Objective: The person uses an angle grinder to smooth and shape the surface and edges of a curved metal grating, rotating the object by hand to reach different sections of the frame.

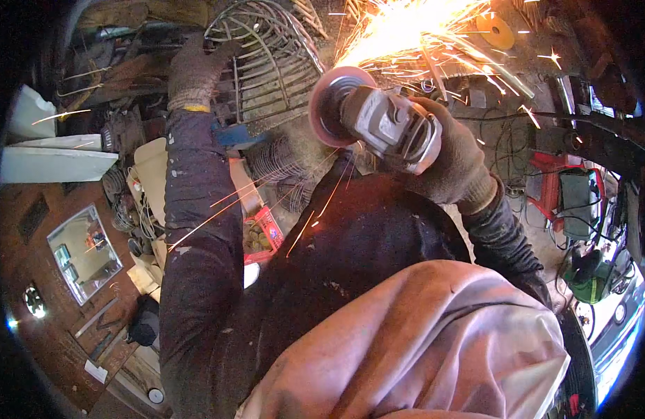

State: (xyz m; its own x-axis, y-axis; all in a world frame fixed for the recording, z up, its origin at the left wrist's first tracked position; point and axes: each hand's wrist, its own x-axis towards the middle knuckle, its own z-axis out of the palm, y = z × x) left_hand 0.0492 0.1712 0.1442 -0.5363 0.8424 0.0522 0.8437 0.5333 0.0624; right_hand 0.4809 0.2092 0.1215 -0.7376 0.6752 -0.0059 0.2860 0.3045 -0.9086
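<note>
Gloved fingers of the right hand clenched around the grey body of an angle grinder, wrapped from the right so the disc faces left and its far edge meets the work. Held high and far out at arm's length, probably to keep the wheel and its spray away from chest and face. Sparks thrown in a bright fan to the far right, a few thin streaks falling near, across the dark jacket.

Fingers of the left hand, also in a knitted glove, closed on the left side of a curved wire cage, gripping a bar at its rim. Likely a bracing hold: cage steadied from the left while the disc bites at its right edge, the two hands well apart with the bent rods between them. Exact contact point of disc and metal hidden by glare.

Further out: a yellow disc lying at far right beyond the sparks; a red box of small parts near and below the cage; coiled wire just under the cage; cables strung across the right side. Pale cloth bunched nearest the camera, covering the lower right.
</note>
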